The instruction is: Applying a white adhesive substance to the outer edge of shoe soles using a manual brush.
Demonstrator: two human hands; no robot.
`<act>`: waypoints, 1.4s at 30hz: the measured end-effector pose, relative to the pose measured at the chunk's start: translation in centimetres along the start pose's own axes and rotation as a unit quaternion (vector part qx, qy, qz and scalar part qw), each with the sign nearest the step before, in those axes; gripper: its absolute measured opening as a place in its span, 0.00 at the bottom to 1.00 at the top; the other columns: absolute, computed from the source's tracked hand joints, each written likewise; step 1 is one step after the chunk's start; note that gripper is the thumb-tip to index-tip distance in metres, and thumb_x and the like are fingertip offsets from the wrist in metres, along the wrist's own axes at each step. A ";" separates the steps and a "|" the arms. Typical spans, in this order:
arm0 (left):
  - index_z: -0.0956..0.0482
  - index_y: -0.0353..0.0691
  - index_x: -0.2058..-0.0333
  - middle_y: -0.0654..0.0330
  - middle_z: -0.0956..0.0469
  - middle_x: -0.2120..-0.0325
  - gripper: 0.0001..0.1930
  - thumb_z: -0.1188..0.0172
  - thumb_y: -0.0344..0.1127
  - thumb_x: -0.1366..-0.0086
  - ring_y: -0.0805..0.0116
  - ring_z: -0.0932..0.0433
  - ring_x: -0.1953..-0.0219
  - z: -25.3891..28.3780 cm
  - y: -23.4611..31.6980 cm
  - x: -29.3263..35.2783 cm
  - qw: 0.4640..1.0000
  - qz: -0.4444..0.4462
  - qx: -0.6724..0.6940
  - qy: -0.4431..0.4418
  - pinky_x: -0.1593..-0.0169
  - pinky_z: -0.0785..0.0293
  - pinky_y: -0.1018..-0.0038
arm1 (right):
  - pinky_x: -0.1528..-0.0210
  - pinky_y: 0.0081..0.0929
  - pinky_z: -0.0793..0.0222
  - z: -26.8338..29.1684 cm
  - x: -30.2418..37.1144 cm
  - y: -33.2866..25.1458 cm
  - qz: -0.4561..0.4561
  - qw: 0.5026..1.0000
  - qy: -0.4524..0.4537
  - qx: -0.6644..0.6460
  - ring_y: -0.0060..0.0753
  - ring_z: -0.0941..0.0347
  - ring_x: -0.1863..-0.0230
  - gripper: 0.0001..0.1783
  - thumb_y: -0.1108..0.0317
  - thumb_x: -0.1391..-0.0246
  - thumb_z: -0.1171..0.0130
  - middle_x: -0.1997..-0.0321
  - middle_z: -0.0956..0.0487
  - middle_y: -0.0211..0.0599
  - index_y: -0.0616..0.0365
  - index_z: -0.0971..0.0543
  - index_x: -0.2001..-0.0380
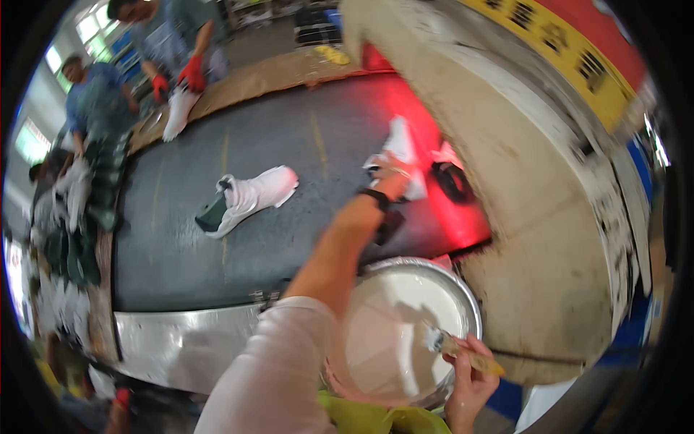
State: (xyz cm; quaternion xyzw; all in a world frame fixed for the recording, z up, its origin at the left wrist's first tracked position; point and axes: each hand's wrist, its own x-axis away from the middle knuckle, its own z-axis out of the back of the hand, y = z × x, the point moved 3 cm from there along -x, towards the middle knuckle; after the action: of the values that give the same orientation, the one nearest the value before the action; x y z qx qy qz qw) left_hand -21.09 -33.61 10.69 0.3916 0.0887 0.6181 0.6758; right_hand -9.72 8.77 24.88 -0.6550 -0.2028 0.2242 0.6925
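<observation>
My left arm, with a dark wristband, stretches across the dark conveyor belt (173, 253). My left hand (392, 179) grips a white shoe upper (400, 137) at the belt's far right, under red light; its fingers are somewhat blurred. My right hand (471, 383) is closed around the wooden handle of a brush (470, 354). The bristle end, coated in white, hangs over a round metal basin (473, 307) of milky white liquid (390, 325). Another white shoe upper (256, 192), with a green part at its heel end, lies on its side mid-belt.
A dark-soled piece (452, 181) lies in the red glow beside a beige machine housing (535, 217). Across the belt a person in red gloves (191, 74) holds a white shoe. Green and white shoe parts (90, 195) crowd a rack at left, near another person (94, 101).
</observation>
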 end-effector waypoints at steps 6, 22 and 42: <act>0.54 0.60 0.32 0.47 0.66 0.31 0.48 0.48 0.71 0.48 0.35 0.65 0.31 3.2 -4.3 -5.2 0.953 -0.172 0.161 -0.189 0.36 0.62 0.37 | 0.58 0.30 0.23 -1.8 -1.1 -0.6 -0.024 0.999 -0.028 0.034 0.36 0.23 0.57 0.22 0.65 0.41 0.43 0.57 0.22 0.50 0.72 0.30 0.50; 0.35 0.42 0.43 0.49 0.24 0.55 0.56 0.27 0.67 0.70 0.51 0.27 0.49 32.6 -27.7 -0.9 0.841 -0.170 -0.514 -0.005 0.46 0.36 0.62 | 0.54 0.30 0.25 -1.8 0.7 -1.9 0.032 0.992 -0.080 0.095 0.36 0.24 0.59 0.21 0.68 0.40 0.45 0.59 0.22 0.49 0.76 0.30 0.50; 0.53 0.28 0.36 0.49 0.30 0.47 0.67 0.26 0.64 0.67 0.50 0.31 0.45 29.8 -32.3 4.0 0.923 -0.083 -0.370 0.066 0.43 0.38 0.56 | 0.54 0.32 0.26 -1.9 1.3 -2.7 -0.017 0.996 -0.050 0.066 0.36 0.26 0.58 0.21 0.64 0.39 0.44 0.57 0.24 0.47 0.71 0.29 0.50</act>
State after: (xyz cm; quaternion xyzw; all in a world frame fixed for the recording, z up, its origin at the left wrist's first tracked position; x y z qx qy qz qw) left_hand 22.58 -40.22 11.68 0.0628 -0.0697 0.5729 0.8142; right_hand -7.50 7.86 27.41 -0.5926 -0.2331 0.2579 0.7266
